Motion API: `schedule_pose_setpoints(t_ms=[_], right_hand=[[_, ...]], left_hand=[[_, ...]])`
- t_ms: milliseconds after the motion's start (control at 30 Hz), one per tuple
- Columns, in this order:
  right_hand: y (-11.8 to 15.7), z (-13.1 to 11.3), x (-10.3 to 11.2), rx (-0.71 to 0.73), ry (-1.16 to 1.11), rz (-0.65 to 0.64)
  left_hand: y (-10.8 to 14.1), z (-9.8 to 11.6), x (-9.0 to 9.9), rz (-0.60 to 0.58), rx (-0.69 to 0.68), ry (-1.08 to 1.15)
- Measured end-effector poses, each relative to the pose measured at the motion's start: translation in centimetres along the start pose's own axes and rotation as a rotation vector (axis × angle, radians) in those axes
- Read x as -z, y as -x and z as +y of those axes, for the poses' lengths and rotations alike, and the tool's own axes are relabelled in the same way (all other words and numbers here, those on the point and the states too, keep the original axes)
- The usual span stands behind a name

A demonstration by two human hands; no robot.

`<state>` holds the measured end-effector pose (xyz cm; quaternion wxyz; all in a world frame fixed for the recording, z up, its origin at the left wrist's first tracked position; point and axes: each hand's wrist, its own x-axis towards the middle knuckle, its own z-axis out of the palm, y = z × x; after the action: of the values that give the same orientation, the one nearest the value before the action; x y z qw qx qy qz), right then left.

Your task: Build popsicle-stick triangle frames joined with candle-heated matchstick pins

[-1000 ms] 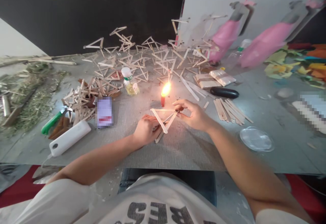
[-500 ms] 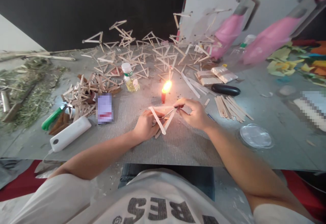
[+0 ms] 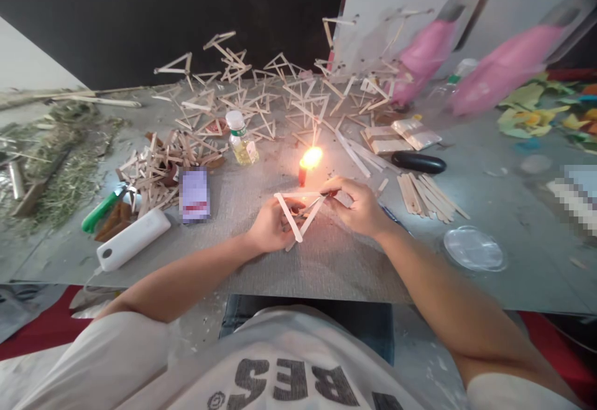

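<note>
A triangle of wooden craft sticks [image 3: 289,216] is held up just in front of a lit red candle [image 3: 302,177]. My left hand [image 3: 270,224] is closed around its left side, with some fingers hidden behind the sticks. At the triangle's right corner, my right hand [image 3: 357,206] pinches the joint where the sticks meet; that corner looks dark. The candle's flame [image 3: 311,158] glows brightly a little beyond the fingers. Another stick end shows beneath the triangle's lower corner, partly hidden.
Several joined stick frames [image 3: 261,99] spread across the back. To the left are a loose stick pile [image 3: 152,173], a bottle [image 3: 243,145], a purple box [image 3: 194,193], a white power bank [image 3: 134,240] and a green-handled tool [image 3: 103,208]. Flat sticks [image 3: 426,197] and a clear lid [image 3: 474,248] lie right.
The view has shifted slightly, so table things appear a little further right. Both hands keep their hold on the stick triangle, which has turned a little; its lower corner sits slightly higher.
</note>
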<state>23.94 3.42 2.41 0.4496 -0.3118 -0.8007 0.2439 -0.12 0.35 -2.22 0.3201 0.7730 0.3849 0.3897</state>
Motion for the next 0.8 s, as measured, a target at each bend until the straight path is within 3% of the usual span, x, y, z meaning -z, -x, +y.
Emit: schedule_pose_setpoints(t_ms=[633,733,800], right_hand=[[0.0,-0.3,-0.8,-0.016,-0.038,0.012],[0.2,0.0,-1.1,-0.034,-0.065,0.083],[0.4,0.2,-1.0,0.007,-0.035,0.196]], left_hand=[[-1.8,-0.3,0.7,-0.054,-0.19,-0.331],[-1.9,-0.1,1.4,-0.023,-0.184,-0.345],[-1.9,0.1,2.0,0.011,-0.171,-0.354]])
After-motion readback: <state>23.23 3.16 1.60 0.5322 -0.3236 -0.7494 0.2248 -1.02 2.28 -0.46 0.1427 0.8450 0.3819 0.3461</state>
